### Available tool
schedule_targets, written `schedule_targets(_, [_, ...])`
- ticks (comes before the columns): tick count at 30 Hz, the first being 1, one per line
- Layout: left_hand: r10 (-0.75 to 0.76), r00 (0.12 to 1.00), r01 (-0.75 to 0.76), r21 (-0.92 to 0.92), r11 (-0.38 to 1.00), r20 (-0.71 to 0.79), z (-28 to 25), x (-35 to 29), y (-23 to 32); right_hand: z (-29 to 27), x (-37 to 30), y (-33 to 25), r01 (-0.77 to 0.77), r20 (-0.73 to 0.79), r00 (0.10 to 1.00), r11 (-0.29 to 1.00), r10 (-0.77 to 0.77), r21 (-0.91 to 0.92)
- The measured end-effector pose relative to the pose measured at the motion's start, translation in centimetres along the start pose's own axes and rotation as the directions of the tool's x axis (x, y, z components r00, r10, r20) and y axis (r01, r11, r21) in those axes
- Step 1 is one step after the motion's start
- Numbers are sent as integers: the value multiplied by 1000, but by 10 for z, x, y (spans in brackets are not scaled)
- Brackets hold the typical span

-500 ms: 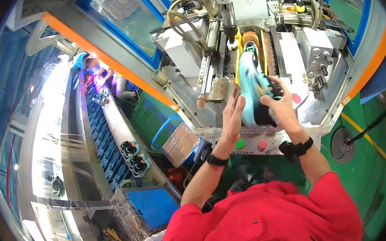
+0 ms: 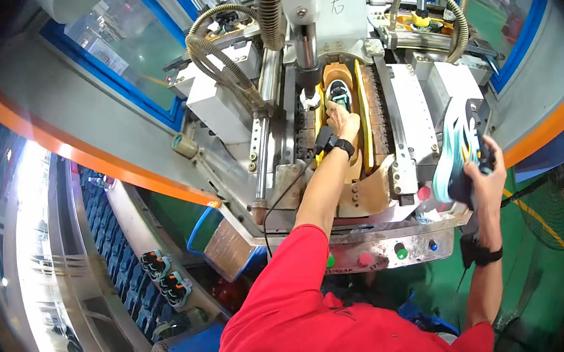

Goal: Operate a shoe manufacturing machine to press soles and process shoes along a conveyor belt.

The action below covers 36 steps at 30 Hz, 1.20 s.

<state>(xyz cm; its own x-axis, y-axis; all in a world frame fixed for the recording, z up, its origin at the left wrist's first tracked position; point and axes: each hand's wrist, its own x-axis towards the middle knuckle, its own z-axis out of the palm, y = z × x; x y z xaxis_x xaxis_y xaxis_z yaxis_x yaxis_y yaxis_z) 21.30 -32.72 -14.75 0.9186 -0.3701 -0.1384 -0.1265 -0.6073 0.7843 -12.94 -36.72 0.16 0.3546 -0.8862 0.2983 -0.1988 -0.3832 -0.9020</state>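
Observation:
My left hand [image 2: 344, 123] reaches into the press in front of me, its fingers closed on the collar of a dark shoe with a pale rim [image 2: 338, 93]. That shoe lies lengthwise in a narrow bed between yellow side pads [image 2: 364, 108], under the metal press rod [image 2: 306, 46]. The hand hides part of it. Off to the right, my right hand [image 2: 489, 181] grips a light-blue and black sports shoe [image 2: 454, 151], held tilted beside the machine's front right corner. The thumb and fingers wrap round its dark part.
Corrugated hoses [image 2: 217, 51] and a metal rail [image 2: 270, 117] flank the bed. Coloured buttons [image 2: 401, 253] line the front panel. An orange-edged frame [image 2: 93, 159] rises at left. Beyond it, several shoes [image 2: 167, 280] sit along a conveyor ledge; a blue-framed bin [image 2: 228, 248] stands nearer.
My hands have parted. The right hand has carried the light-blue shoe right, away from the bed. The left hand has let go of it and moved onto the shoe inside the press.

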Motion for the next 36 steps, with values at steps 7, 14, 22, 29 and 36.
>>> schedule_targets(7, [24, 880, 433, -822, 371, 474, -84, -82, -21, 91, 141, 20, 199, 213, 967, 941, -142, -275])
schedule_targets(14, [-53, 908, 399, -824, 403, 415, -253, -257, -94, 304, 135, -11, 211, 582, 760, 736, 289, -643])
schedule_targets(22, [-480, 861, 42, -915, 401, -171, -329, -415, -165, 371, 97, 61, 213, 352, 935, 734, 38, -644])
schedule_targets(29, [-690, 609, 3, -869, 495, -391, -274, -524, -225, 266, -78, -17, 683, 676, 577, 725, -458, -92])
schedule_targets(36, [-552, 691, 90, -703, 706, -467, -250, -574, -188, 268, -257, 106, 673, 876, 167, 701, -453, 235])
